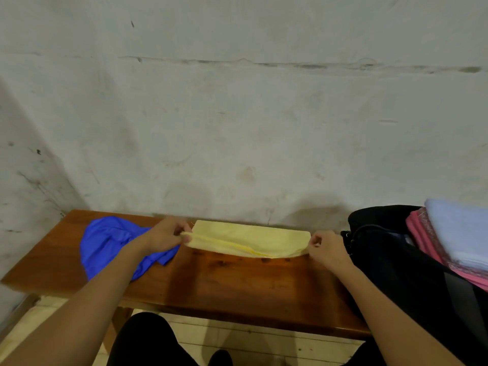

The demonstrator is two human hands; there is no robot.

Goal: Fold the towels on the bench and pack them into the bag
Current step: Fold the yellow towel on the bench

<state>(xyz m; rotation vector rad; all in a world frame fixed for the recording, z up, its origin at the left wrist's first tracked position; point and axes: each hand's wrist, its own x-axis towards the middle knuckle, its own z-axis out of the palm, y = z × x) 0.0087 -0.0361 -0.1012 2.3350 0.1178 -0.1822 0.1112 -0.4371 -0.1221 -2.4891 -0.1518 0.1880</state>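
1. The left hand [165,235] pinches the left end of the yellow towel [249,240], and the right hand [326,247] pinches its right end; both grip the near folded edge.
2. The towel lies on the wooden bench [224,281] near the wall, between the crumpled blue towel [105,241] and the black bag [390,260].
3. Its long axis runs left to right, parallel to the bench's back edge.
4. To fold well, I would keep both ends level and taut and match the edges before pressing flat.
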